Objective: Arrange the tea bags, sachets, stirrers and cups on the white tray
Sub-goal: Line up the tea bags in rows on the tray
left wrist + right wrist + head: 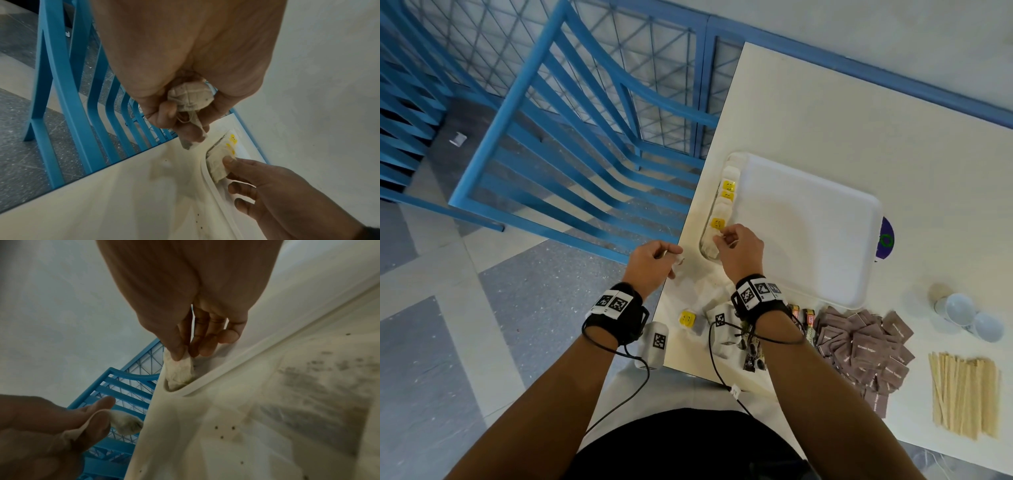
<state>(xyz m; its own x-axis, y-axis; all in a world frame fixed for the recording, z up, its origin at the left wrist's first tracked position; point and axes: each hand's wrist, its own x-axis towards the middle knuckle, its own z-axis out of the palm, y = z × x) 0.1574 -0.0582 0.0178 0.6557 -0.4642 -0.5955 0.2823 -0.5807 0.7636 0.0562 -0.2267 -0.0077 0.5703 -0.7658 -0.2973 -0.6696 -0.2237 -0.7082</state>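
I see right hand (pixel 739 251) pinching a tea bag (pixel 179 371) at the white tray (pixel 808 233) corner | left hand (pixel 650 262) clutching spare bags (pixel 190 97) | light, limp paper: pinch the top edge gently.

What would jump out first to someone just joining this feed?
Both hands work at the near left corner of the white tray: the right hand pinches a tea bag into the row along the tray's left edge, while the left hand grips more tea bags. Brown sachets and wooden stirrers wait right of them.
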